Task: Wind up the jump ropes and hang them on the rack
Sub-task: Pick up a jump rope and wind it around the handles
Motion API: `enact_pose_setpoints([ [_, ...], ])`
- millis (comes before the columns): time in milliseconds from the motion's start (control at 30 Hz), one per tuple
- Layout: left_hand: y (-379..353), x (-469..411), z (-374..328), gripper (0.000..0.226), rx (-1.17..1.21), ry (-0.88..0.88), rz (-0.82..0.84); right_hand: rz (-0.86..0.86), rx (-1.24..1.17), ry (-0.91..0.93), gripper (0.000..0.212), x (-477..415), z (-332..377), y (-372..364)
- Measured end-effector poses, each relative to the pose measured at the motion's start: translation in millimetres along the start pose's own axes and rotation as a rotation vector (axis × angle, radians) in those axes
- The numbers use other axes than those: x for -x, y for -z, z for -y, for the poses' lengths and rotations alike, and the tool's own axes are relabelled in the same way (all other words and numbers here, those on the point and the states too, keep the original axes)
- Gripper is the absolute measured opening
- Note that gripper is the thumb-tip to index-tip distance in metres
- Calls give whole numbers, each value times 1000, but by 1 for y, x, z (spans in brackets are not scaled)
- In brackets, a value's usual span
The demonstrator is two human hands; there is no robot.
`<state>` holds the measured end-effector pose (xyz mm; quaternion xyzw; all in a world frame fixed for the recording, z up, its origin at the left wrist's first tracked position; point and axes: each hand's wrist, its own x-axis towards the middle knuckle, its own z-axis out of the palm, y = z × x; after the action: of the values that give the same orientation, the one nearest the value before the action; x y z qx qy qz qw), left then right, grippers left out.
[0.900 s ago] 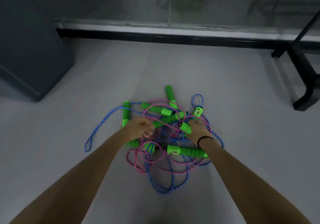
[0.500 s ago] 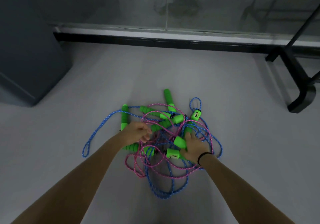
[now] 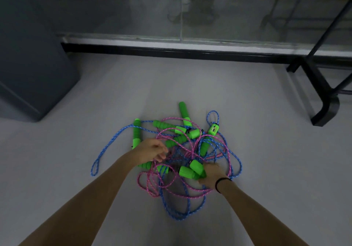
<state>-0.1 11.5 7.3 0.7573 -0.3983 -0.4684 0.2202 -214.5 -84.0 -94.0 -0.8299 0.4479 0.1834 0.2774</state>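
Note:
A tangled heap of jump ropes [image 3: 177, 162] lies on the pale floor, with blue cords [image 3: 106, 146], pink cords [image 3: 150, 186] and several bright green handles [image 3: 137, 133]. My right hand [image 3: 212, 175] rests on the heap's near right side and is closed around two green handles [image 3: 192, 170] held together. My left hand [image 3: 150, 151] sits on the heap's left side with fingers curled among the cords; whether it grips a cord is unclear. The black metal rack foot [image 3: 323, 101] stands at the far right.
A dark grey cabinet [image 3: 32, 64] stands at the left. A glass wall with a black base rail [image 3: 171, 52] runs across the back. Pale floor [image 3: 57, 169] surrounds the heap.
My right hand has drawn back toward me, gathering a second green handle beside the first. My left hand has stayed nearly still on the cords. The view has tilted up slightly.

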Motion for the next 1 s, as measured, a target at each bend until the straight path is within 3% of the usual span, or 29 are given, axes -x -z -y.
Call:
enact_pose_setpoints([
  [167,0,4,-21,22,28,-22,8,-110,-411,64,31,14,23,34],
  [300,18,19,-67,19,165,-39,16,-246,-728,84,50,23,59,90],
  [400,48,48,-124,27,263,-26,48,-273,-840,102,47,52,90,163],
  [533,97,117,-224,13,350,-81,10,-272,-898,134,28,124,137,278],
  [667,160,205,-337,48,489,-132,29,-318,-987,142,45,214,185,399],
  [800,224,291,-447,43,569,-165,43,-350,-1046,187,36,319,240,521],
  [933,279,365,-525,60,531,-199,22,-365,-1118,230,33,402,285,609],
  [1000,298,395,-557,58,508,-228,0,-384,-1177,237,35,434,304,643],
])
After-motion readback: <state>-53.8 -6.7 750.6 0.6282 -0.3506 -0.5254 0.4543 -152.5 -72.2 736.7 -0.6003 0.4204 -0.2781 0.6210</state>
